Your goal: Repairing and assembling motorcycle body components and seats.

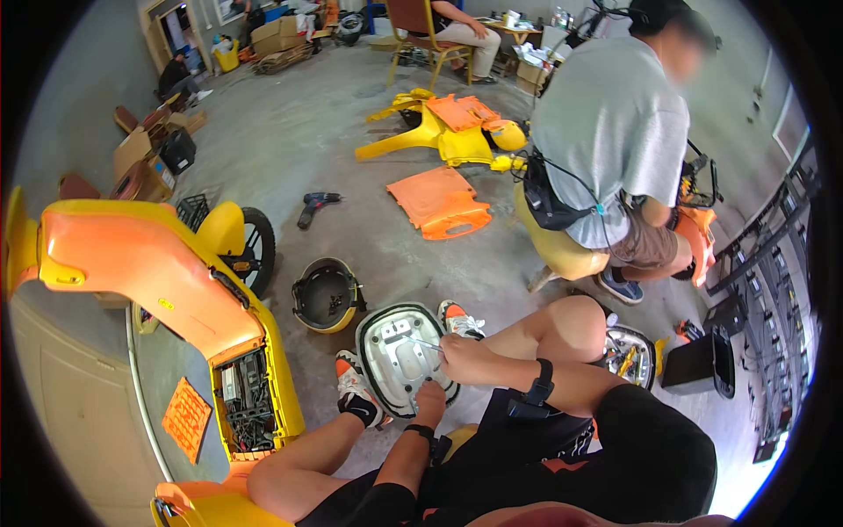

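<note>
A grey-white moulded cover (387, 358) with a black rim and several holes rests between my feet. My right hand (467, 358) is closed around a screwdriver (428, 343); its thin metal shaft reaches left over the upper part of the cover, and the handle is hidden in my fist. My left hand (429, 401) is over the lower right part of the cover, fingers bent together against it. What those fingers hold, if anything, is too small to make out.
A yellow helmet (349, 318) lies upturned with small dark parts inside. Nearby are a cordless drill (316, 209), an orange panel (439, 202) and yellow body parts (421, 139). An opened yellow-orange scooter body (167, 272) stands left. A co-worker (606, 132) sits at the right, near a black bin (700, 364).
</note>
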Available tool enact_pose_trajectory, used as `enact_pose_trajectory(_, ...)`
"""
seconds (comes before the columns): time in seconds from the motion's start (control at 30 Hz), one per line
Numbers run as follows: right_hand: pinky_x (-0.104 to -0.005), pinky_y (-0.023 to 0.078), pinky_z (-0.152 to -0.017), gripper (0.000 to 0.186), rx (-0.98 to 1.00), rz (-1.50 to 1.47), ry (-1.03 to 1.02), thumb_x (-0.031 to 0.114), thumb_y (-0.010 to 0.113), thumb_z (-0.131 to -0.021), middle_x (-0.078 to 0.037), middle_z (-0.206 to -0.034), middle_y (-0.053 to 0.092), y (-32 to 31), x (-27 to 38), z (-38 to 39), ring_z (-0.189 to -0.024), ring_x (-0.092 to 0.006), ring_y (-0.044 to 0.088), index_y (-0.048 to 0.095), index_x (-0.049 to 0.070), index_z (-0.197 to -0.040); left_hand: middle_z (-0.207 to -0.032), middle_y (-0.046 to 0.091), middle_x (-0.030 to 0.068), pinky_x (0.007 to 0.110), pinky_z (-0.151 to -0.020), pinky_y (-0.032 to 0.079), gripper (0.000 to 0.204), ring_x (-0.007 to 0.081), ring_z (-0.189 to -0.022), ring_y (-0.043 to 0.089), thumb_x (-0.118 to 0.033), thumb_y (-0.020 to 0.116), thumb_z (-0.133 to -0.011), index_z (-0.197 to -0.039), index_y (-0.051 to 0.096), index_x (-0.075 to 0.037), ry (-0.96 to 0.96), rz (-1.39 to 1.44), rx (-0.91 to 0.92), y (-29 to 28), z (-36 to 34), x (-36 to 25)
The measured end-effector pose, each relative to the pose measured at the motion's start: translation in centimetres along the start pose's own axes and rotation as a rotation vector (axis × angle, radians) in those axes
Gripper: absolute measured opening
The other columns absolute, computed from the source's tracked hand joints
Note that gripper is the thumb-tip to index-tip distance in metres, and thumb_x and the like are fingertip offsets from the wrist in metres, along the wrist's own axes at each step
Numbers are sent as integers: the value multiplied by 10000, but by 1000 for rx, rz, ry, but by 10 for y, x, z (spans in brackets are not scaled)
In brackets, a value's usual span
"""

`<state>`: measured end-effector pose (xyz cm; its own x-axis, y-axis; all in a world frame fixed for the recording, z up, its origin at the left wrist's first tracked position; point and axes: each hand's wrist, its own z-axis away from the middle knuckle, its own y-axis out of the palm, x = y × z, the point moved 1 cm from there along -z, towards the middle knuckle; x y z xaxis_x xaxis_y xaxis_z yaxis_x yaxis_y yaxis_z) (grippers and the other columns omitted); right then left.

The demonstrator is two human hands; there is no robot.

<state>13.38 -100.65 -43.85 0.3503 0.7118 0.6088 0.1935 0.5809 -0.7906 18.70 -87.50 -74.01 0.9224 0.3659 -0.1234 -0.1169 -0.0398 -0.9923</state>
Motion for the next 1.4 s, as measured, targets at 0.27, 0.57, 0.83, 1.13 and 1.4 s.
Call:
enact_pose_trajectory(0.27, -478, 493, -741, 239, 51, 39, 21, 140, 550, -850, -258, -892, 588, -1, 1, 0, -826, -426, 609, 500, -82, -922, -831, 622, 80, 349, -552, 539, 88, 228, -704, 669, -139, 557, -840, -845, 599, -61, 61, -60, 47, 0, -2, 6)
enact_pose_trajectory(0.57, -492, 489, -710, 225, 3, 0, -13, 134, 539, -864, -265, -892, 585, 4, -5, 1, -816, -435, 608, 504, -88, -881, -773, 625, 87, 400, -554, 541, 60, 259, -665, 670, -135, 572, -810, -834, 585, -82, 50, 102, -62, -6, -5, 14)
enact_pose_trajectory(0.83, -497, 481, -738, 217, -4, 20, 47, 162, 547, -858, -264, -904, 600, 1, -1, 0, -826, -432, 611, 531, -49, -905, -736, 635, 96, 382, -579, 543, 92, 269, -655, 668, -108, 647, -734, -807, 597, -79, 28, 122, -95, -9, -5, 8)
enact_pose_trajectory(1.13, -476, 490, -757, 199, 59, 16, 73, 151, 580, -803, -257, -919, 615, -4, 0, -10, -865, -411, 615, 562, -37, -865, -768, 665, 118, 402, -580, 531, 37, 277, -697, 676, -103, 592, -757, -773, 623, -91, 14, 125, 29, -21, 2, 9)
enact_pose_trajectory(1.4, -499, 487, -740, 195, 62, 57, 99, 124, 570, -838, -285, -919, 603, -3, 5, -3, -858, -449, 602, 547, -56, -909, -817, 676, 71, 394, -700, 503, 128, 254, -822, 640, -160, 701, -671, -792, 672, -130, -99, 98, 128, -33, -9, 4)
